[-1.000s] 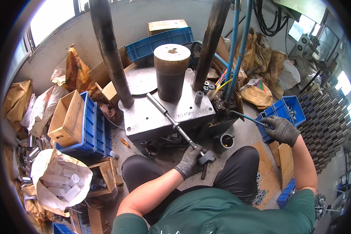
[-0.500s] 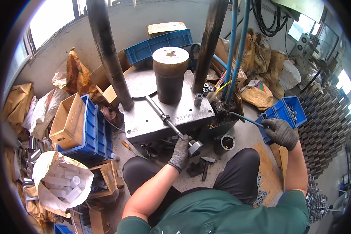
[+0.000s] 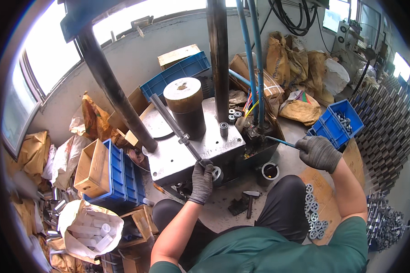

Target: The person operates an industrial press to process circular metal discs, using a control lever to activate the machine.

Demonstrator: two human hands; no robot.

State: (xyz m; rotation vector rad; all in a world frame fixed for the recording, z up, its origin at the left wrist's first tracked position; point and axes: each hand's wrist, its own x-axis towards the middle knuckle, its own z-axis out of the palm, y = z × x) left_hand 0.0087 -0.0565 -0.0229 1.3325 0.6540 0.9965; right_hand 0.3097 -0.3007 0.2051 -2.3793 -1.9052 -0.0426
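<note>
My left hand [image 3: 201, 182] is closed round the lower part of a long metal shaft [image 3: 171, 119], which slants up to the left over the machine's steel plate [image 3: 205, 148]. A collar [image 3: 184, 138] sits partway along the shaft, and a round metal end piece [image 3: 217, 173] shows beside my fingers. My right hand [image 3: 320, 154] grips a thin blue rod [image 3: 281, 142]; its far end reaches the edge of a dark, grimy bin [image 3: 262, 146]. Behind the shaft a thick steel cylinder [image 3: 187, 111] stands upright on the plate. A small grey bushing [image 3: 223, 130] stands near the plate's right edge.
Two dark columns [image 3: 118, 91] rise from the plate. A hammer [image 3: 250, 204] and a black cup [image 3: 269, 171] are on the floor before me. Blue crates [image 3: 118, 182] stand left, by a sack of white plastic tubes [image 3: 90, 227]. Metal discs [image 3: 312, 204] lie on cardboard at right.
The shaft has tilted up, its far end lifting off the plate with my left hand. My right hand still grips the blue rod. The whole view has shifted.
</note>
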